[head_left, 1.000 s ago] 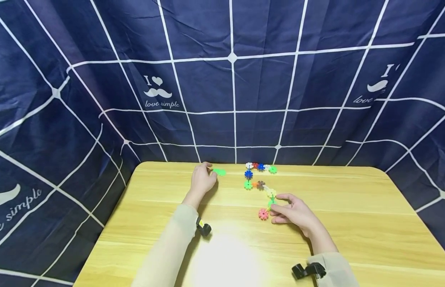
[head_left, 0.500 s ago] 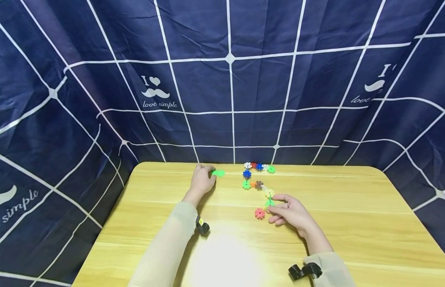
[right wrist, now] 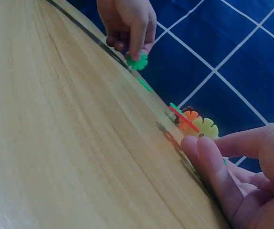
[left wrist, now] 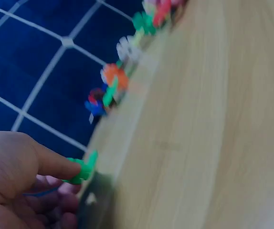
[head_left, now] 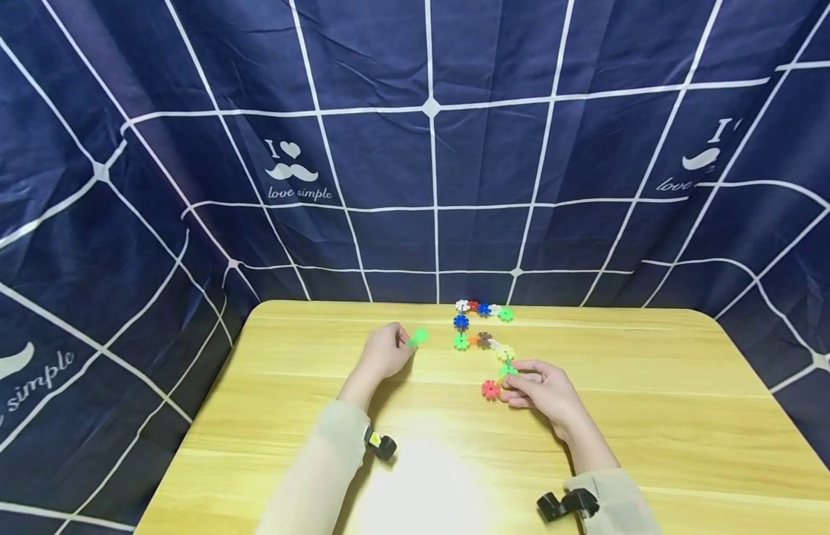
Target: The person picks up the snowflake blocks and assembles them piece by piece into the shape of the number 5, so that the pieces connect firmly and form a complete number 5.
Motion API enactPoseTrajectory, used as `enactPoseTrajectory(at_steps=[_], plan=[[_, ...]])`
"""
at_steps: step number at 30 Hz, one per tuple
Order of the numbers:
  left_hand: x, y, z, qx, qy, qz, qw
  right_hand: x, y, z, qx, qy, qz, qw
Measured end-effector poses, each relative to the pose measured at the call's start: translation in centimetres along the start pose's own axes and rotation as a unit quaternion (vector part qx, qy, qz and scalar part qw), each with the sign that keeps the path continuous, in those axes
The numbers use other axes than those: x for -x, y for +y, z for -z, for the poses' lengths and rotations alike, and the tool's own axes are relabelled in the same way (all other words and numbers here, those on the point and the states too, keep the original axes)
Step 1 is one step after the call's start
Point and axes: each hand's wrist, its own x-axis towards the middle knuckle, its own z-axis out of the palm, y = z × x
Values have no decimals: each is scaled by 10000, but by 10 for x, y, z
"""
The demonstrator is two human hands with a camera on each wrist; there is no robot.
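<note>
My left hand [head_left: 384, 353] pinches a joined pair of green interlocking snowflake discs [head_left: 420, 336] between thumb and fingers, left of the chain. In the right wrist view one green disc [right wrist: 138, 62] faces the camera and the other stands edge-on below it. A zigzag chain of snowflake discs [head_left: 461, 322] in blue, white, red, green, brown and other colours runs along the table's back. My right hand [head_left: 548, 390] pinches its near end, around the green and yellow discs. A pinkish-red disc [head_left: 491, 389] ends the chain, just left of those fingertips.
The wooden tabletop [head_left: 307, 446] carries a bright glare spot near its front. A dark blue curtain [head_left: 481, 163] with white grid lines hangs right behind the back edge and at both sides. Each sleeve has a black wrist camera [head_left: 567, 505].
My left hand has come nearer and slightly right from the back edge, carrying the green discs, which are now tilted up. My right hand keeps its pinch on the chain with only a slight shift.
</note>
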Motion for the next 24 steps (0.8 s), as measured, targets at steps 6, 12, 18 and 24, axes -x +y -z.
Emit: enactPoseTrajectory(at_steps=[6,12,18,24], plan=[[26,19,-16,1033,-584,-58,9929,2,0,0,84,19,53,9999],[47,38,-37,1688,-1120,-64,9792,3,0,2,403,-19,4,9992],[53,46,-53,2133,-1290,17,9684,5,-1,4,383,-363,-137,9985],[53,42,-60,2410,-1518,18,9586,6,3,2,382,-992,76,9943]])
